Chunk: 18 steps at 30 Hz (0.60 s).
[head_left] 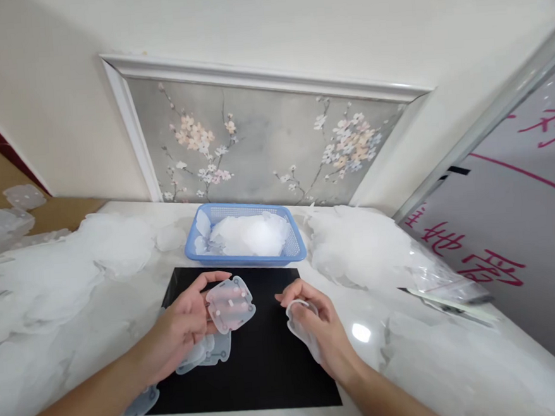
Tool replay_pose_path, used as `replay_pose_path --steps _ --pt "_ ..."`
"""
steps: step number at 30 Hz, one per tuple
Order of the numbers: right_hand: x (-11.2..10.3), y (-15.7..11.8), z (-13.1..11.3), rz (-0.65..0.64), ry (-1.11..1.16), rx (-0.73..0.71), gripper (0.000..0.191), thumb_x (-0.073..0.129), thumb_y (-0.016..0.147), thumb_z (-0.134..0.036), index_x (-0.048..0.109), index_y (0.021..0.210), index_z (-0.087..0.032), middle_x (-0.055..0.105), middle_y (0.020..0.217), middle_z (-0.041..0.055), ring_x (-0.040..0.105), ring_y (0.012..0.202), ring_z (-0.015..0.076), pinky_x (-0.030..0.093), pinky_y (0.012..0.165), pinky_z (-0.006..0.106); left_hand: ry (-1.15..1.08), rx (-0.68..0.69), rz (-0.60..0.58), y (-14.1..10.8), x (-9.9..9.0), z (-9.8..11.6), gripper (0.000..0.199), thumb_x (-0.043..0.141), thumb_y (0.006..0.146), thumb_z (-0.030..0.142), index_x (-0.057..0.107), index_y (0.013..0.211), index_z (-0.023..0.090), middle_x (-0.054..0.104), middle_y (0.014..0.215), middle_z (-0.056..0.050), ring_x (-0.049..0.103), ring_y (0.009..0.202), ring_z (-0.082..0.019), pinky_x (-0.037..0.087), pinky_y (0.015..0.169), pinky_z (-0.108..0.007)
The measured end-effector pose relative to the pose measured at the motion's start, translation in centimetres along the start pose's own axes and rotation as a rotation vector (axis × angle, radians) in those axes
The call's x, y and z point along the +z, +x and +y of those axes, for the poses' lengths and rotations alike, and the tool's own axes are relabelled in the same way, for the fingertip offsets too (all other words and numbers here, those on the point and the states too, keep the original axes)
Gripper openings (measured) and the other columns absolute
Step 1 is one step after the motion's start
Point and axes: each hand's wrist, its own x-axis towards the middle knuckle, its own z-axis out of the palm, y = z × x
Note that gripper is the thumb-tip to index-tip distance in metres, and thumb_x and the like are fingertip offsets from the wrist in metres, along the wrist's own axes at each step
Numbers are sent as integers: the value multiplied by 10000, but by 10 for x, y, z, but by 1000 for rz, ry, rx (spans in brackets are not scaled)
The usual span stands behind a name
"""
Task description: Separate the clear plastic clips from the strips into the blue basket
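My left hand (181, 325) holds a translucent, round-cornered plastic piece (230, 305) above the left part of a black mat (274, 366). Small holes and slots show in that piece. Beneath my left hand, a few similar pieces (216, 350) overlap on the mat, and another (143, 401) lies at its lower left corner. Over the mat's right edge, my right hand (316, 322) is closed around a translucent piece (297, 314), its curved rim showing beside the thumb. Fingers hide part of it.
A blue basket (247, 260) of translucent pieces stands behind the mat. Large heaps of similar pieces lie left (41, 294) and right (356, 247). A whiteboard (511, 217) with red writing leans at the right, near a plastic bag (439, 279).
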Motion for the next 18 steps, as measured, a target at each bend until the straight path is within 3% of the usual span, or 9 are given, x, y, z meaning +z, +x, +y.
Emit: replay_pose_path --steps 3,6,9,11,13,16,18 --pt "2 -3 2 -84 -140 -13 314 687 818 -502 557 761 -222 522 646 -24 476 589 140 369 567 261 -29 12 -26 -1 1 -2 636 553 642 74 567 1246 273 693 1233 -57 621 1195 -290 487 992 -442" --pt "7 -5 6 -78 -371 -76 232 744 792 -404 610 886 -240 514 627 -43 451 519 127 379 520 256 -49 29 -67 -1 1 -5 625 595 667 92 566 1268 263 650 1311 -71 592 1238 -296 460 1038 -462" --pt "12 -7 10 -97 -584 -320 304 697 826 -302 671 1129 -312 635 957 48 565 645 168 466 583 298 -33 40 -153 0 0 -9 612 644 718 155 540 1311 268 627 1347 -79 573 1267 -293 422 1090 -474" --pt "15 -9 11 -162 -632 -407 288 632 871 -273 692 1144 -340 617 1204 84 593 682 171 486 601 317 24 45 -211 1 -2 -11 609 651 782 227 493 1366 295 608 1374 -77 554 1294 -284 394 1119 -469" --pt "16 -9 9 -159 -573 -364 179 582 914 -289 726 1021 -296 642 1210 87 593 670 160 490 619 318 171 85 -203 1 -4 -12 623 631 820 242 445 1408 331 558 1434 -63 521 1329 -271 357 1147 -459" --pt "14 -6 6 -58 -362 -111 200 602 914 -394 695 866 -223 682 831 48 540 605 142 457 587 280 617 213 -15 1 -11 -11 585 602 840 218 479 1393 361 495 1490 -33 444 1382 -284 310 1168 -458" --pt "13 -2 3 -26 -195 99 274 642 870 -473 682 916 -206 604 663 -1 429 489 104 364 463 236 941 234 73 1 -17 -8 494 594 862 274 546 1346 360 506 1466 -31 428 1374 -310 329 1142 -476"
